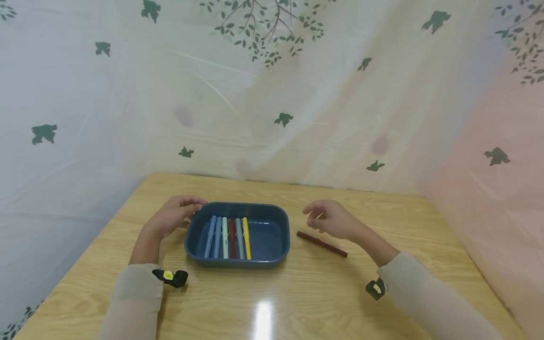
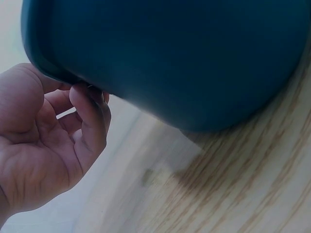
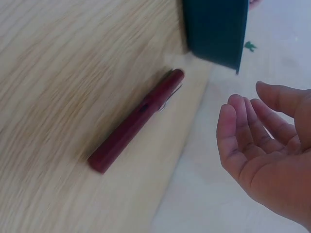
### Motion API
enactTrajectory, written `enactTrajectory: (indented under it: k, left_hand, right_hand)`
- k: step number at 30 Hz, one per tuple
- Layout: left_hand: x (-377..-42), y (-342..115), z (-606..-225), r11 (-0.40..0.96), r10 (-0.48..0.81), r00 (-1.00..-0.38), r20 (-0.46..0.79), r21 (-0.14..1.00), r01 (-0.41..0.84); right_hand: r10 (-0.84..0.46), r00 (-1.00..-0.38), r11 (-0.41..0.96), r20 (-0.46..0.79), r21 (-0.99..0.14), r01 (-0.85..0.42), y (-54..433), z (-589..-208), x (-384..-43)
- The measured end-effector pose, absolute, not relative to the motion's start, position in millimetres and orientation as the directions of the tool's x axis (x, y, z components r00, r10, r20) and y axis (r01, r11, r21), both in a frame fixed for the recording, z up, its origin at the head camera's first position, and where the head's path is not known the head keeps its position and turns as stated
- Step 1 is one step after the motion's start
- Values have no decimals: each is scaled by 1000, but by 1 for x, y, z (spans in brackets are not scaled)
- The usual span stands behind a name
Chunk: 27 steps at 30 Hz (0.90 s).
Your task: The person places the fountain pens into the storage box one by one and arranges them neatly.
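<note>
A dark blue tray [image 1: 267, 257] holds several pens side by side in its left and middle part: blue ones [image 1: 210, 236], a pale green one [image 1: 225, 236], a dark red one [image 1: 232, 238], a grey-green one [image 1: 240, 238] and a yellow one [image 1: 246, 238]. My left hand [image 1: 176, 215] grips the tray's left rim at the far corner, its fingers curled under the rim in the left wrist view. Right of the tray, a dark red pen [image 3: 138, 121] lies slantwise on the table. My right hand [image 1: 331, 219] hovers just beyond this pen, fingers loosely bent and holding nothing.
The wooden table [image 1: 221, 302] reaches back to a pale cloth backdrop [image 1: 238, 108] printed with leaves and birds. Small black wrist cameras sit at the left cuff [image 1: 172, 277] and the right cuff [image 1: 376, 288].
</note>
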<state>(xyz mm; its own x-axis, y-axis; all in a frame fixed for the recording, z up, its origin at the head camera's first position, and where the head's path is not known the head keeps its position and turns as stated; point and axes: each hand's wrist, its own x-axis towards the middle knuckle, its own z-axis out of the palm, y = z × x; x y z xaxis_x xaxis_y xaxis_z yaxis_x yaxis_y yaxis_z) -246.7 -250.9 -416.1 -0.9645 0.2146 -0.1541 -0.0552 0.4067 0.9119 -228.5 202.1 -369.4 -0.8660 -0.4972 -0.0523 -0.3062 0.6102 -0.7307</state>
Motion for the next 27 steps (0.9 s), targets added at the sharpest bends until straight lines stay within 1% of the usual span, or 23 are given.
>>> enactTrajectory:
  k: [9, 14, 27]
  left_hand:
    - [-247, -251, -417, 399, 222, -963, -152, 916, -53]
    - [-247, -251, -417, 399, 220, -963, -153, 915, -55]
    - [-246, -251, -416, 389, 226, -962, -153, 919, -55]
  right_hand:
    - [-494, -867, 657, -66, -681, -323, 227, -381, -223]
    - [-508, -859, 680, -56, -639, -361, 240, -393, -219]
    - [-526, -848, 686, -62, -620, -380, 260, -406, -204]
